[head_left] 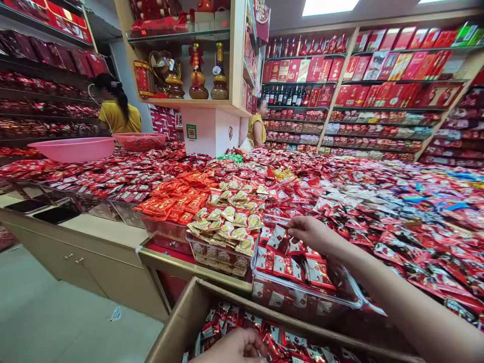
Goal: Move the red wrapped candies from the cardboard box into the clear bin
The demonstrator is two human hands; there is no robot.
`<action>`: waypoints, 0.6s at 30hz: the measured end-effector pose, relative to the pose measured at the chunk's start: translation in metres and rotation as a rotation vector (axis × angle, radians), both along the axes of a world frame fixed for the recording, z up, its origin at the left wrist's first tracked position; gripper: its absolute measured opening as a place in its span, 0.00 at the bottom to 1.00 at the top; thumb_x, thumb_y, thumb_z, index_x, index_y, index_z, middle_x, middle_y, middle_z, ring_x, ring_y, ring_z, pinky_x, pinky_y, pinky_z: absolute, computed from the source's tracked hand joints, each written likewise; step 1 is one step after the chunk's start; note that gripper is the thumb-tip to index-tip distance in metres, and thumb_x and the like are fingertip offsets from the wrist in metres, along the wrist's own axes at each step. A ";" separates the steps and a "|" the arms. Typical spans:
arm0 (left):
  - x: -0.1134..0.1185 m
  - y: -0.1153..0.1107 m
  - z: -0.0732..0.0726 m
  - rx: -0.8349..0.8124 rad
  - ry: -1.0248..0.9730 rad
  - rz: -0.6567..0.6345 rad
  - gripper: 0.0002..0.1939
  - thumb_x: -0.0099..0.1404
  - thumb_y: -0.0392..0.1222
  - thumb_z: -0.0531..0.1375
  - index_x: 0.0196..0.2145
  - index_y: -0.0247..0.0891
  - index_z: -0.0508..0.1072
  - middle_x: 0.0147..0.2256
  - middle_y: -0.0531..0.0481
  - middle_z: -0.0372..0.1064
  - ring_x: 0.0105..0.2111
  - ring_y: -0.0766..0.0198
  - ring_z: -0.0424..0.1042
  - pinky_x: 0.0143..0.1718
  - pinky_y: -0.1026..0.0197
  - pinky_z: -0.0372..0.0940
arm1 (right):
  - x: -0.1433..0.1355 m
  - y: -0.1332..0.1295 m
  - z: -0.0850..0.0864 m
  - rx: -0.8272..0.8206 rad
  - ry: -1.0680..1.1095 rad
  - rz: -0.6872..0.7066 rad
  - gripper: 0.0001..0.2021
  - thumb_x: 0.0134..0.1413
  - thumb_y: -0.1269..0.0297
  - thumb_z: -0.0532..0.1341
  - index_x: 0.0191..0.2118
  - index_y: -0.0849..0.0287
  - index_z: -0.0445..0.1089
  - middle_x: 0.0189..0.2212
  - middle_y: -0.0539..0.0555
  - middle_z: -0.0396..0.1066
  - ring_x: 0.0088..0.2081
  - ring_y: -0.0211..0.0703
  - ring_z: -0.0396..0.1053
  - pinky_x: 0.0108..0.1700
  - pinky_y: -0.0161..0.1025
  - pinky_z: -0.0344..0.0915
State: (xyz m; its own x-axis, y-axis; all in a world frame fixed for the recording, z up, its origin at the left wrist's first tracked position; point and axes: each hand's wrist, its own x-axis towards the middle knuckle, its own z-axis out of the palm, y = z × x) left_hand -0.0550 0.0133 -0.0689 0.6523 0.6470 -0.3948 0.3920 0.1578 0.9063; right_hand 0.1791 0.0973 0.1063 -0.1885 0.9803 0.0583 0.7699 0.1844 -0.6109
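Red and white wrapped packets lie in rows in a clear plastic bin on the counter. Over the bin's back left part is my right hand, its thumb and fingers pinched on one packet. Below, an open cardboard box holds many loose packets of the same kind. My left hand is down among them at the bottom of the view, fingers curled; whatever it may hold is hidden.
Bins of gold packets and orange-red packets stand left of the clear bin. Two phones lie on the left counter near a pink basin. Two people in yellow are behind the display.
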 end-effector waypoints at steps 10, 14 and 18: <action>-0.001 0.005 -0.010 0.070 0.067 -0.135 0.28 0.45 0.62 0.58 0.34 0.34 0.73 0.20 0.55 0.61 0.22 0.70 0.58 0.23 0.68 0.52 | -0.013 0.006 -0.028 -0.087 -0.031 -0.079 0.04 0.50 0.72 0.51 0.33 0.58 0.57 0.19 0.45 0.64 0.21 0.34 0.64 0.21 0.30 0.56; -0.002 0.008 -0.019 0.109 0.099 -0.194 0.29 0.44 0.63 0.58 0.36 0.36 0.73 0.21 0.54 0.65 0.22 0.68 0.61 0.23 0.68 0.54 | -0.003 0.012 -0.019 -0.057 -0.141 -0.120 0.06 0.51 0.73 0.51 0.36 0.59 0.59 0.23 0.48 0.67 0.24 0.35 0.65 0.24 0.31 0.58; -0.004 0.008 -0.027 0.152 0.143 -0.224 0.28 0.45 0.61 0.59 0.37 0.38 0.74 0.23 0.52 0.68 0.24 0.66 0.64 0.26 0.66 0.56 | 0.015 0.025 -0.006 -0.001 -0.319 -0.235 0.07 0.54 0.70 0.52 0.38 0.62 0.63 0.29 0.52 0.67 0.31 0.39 0.66 0.34 0.39 0.62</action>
